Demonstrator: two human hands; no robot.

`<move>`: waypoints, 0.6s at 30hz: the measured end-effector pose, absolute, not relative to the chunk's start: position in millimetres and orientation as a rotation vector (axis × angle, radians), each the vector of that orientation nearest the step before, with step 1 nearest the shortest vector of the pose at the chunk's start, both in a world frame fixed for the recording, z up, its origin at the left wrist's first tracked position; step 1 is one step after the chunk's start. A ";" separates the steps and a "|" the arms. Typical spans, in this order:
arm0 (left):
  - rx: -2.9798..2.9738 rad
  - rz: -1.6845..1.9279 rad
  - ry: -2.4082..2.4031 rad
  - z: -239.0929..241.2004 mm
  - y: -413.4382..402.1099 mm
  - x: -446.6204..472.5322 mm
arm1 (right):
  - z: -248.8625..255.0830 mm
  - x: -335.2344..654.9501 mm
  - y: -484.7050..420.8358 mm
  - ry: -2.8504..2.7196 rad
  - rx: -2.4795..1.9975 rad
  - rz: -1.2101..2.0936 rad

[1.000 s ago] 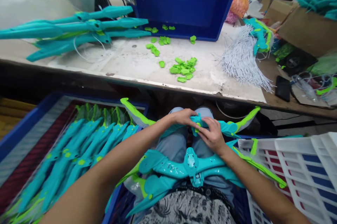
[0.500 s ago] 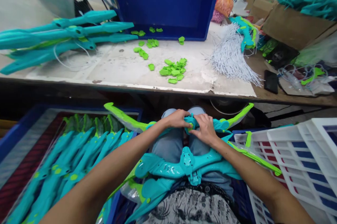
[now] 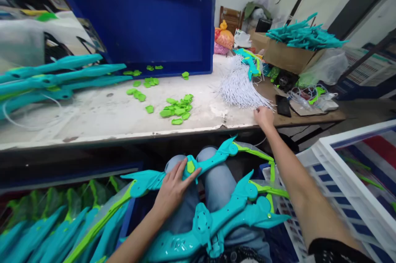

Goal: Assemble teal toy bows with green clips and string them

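Across my knees lies a teal toy bow (image 3: 213, 163) with green limbs and a green piece at its middle. My left hand (image 3: 171, 186) grips it there, with the thumb on one side and the fingers over the other. Out at the table's front edge, my right hand (image 3: 264, 117) is closed at the loose ends of a bundle of white strings (image 3: 239, 85); the exact strand in its fingers is hidden. More teal bow parts (image 3: 202, 224) rest on my lap, nearer my body.
Small green pieces (image 3: 177, 108) lie scattered on the table (image 3: 102, 123) before a blue crate (image 3: 161, 28). Teal bows (image 3: 58, 79) are stacked at left; others (image 3: 46, 230) fill a lower-left crate. A white basket (image 3: 324, 168) stands at right. A phone (image 3: 282, 105) lies near the strings.
My right hand has left the bow's middle and reached forward right to the strings. My left hand stays on the bow, which now tilts up to the right. The view has turned right.
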State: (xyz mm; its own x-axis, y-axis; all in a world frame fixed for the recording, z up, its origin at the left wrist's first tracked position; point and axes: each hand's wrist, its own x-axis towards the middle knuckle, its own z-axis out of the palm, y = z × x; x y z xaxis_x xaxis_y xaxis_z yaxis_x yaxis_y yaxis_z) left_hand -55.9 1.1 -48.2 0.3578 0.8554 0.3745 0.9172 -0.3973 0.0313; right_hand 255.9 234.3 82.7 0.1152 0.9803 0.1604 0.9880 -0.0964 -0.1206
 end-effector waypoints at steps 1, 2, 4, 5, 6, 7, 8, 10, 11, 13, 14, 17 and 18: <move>-2.429 -0.480 -1.619 -49.5 1.0 -55.4 | 84.3 262.9 246.5 -1.965 -2.233 -0.038; -2.428 -0.466 -1.633 -49.8 1.3 -54.7 | 84.8 267.5 256.1 -1.978 -2.247 -0.018; -2.431 -0.470 -1.668 -47.6 2.1 -52.5 | 84.9 270.6 268.9 -2.021 -2.267 0.016; -2.438 -0.482 -1.687 -45.0 2.2 -50.9 | 85.2 270.2 272.6 -2.043 -2.268 0.031; -2.449 -0.499 -1.700 -41.4 1.9 -48.9 | 85.9 269.4 274.6 -2.063 -2.266 0.044; -2.461 -0.527 -1.703 -37.0 1.2 -46.5 | 87.1 268.8 274.7 -2.080 -2.261 0.060; -2.473 -0.569 -1.692 -31.8 0.0 -43.6 | 88.6 269.1 272.4 -2.094 -2.256 0.079; -2.507 -0.691 -1.654 -19.8 -2.7 -35.8 | 90.8 273.9 258.3 -2.118 -2.237 0.132; -2.532 -0.769 -1.633 -13.9 -3.6 -30.5 | 90.7 278.7 245.5 -2.134 -2.223 0.173; -2.620 -0.930 -1.614 -4.0 -2.7 -16.0 | 86.6 293.1 208.0 -2.179 -2.179 0.293; -2.692 -0.997 -1.628 -0.6 -0.6 -6.4 | 82.5 302.0 184.4 -2.189 -2.124 0.429; -3.013 -1.063 -1.776 1.7 10.5 31.0 | 64.7 330.8 106.6 -1.980 -1.771 1.102; -3.152 -1.016 -1.832 0.6 14.1 44.7 | 58.1 339.5 82.9 -1.842 -1.668 1.249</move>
